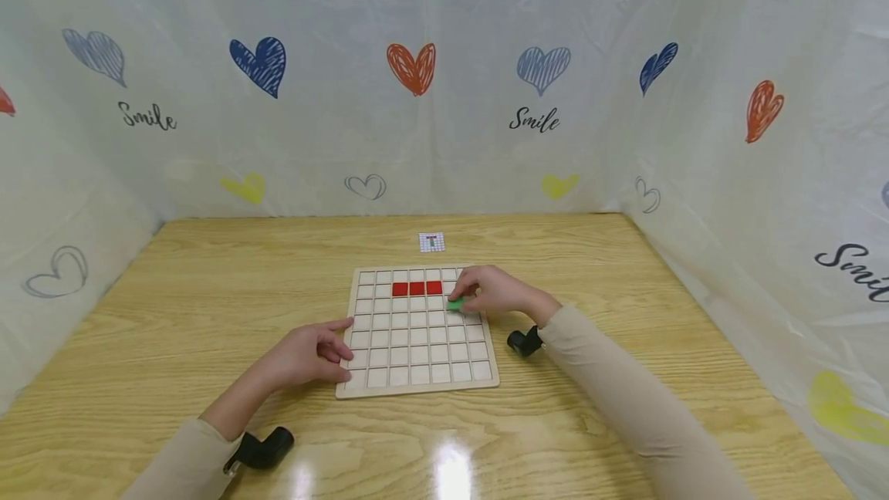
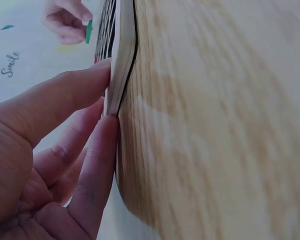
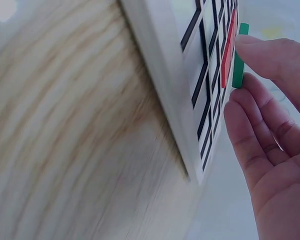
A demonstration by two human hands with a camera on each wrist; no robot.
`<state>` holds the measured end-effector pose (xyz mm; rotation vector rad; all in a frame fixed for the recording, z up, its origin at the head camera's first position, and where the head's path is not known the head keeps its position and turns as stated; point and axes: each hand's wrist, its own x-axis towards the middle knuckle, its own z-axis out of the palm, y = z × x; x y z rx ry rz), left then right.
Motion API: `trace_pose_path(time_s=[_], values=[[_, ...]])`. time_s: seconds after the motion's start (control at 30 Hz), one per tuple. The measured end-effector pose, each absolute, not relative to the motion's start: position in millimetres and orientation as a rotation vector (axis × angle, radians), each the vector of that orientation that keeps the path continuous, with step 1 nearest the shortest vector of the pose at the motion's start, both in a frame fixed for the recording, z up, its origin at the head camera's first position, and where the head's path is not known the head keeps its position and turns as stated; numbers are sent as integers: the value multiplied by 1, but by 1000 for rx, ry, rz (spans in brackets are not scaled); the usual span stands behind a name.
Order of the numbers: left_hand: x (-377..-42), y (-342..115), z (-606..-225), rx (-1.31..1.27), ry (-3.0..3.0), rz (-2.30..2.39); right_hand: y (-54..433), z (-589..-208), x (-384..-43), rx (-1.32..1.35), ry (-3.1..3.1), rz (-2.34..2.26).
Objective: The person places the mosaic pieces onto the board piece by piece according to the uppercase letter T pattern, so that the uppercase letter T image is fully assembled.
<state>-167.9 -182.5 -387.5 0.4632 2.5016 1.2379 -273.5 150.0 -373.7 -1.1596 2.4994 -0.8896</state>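
On the table lies a wooden grid board [image 1: 419,390] with three red square tiles [image 1: 417,288] side by side in its second row from the back. My right hand [image 1: 496,289] pinches a green tile [image 3: 239,56] between thumb and fingers. In the head view, that tile [image 1: 454,305] is over the board's right part, just right of and nearer than the red ones. My left hand [image 1: 305,353] rests at the board's left edge, its thumb and fingertips spread along the rim [image 2: 121,60]. Some left fingers are bent underneath and partly hidden.
Behind the board, a small pattern card [image 1: 431,242] shows a T shape in red and green squares. Black wrist devices [image 1: 264,450] sit on both forearms. A white curtain [image 1: 417,145] printed with hearts stands along the back and sides of the wooden table [image 1: 243,276].
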Motion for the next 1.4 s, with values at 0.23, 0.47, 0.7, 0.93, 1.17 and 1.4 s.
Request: trace_pose_path(time_s=[0.23, 0.47, 0.7, 0.93, 1.17, 1.4], values=[[-168, -182, -387, 467, 2491, 1250, 139, -374, -277, -1201, 2473, -899], [-166, -182, -386, 471, 2481, 1260, 126, -376, -279, -1206, 2455, -906], [-166, -183, -386, 466, 2488, 1256, 116, -376, -281, -1232, 2444, -906], [-167, -183, -387, 452, 2496, 1250, 106, -377, -284, -1267, 2449, -875], [-167, -184, -387, 468, 2485, 1267, 96, -380, -288, -1292, 2444, -846], [-168, -184, -387, 462, 2474, 1277, 89, -380, -288, -1261, 2456, -737]])
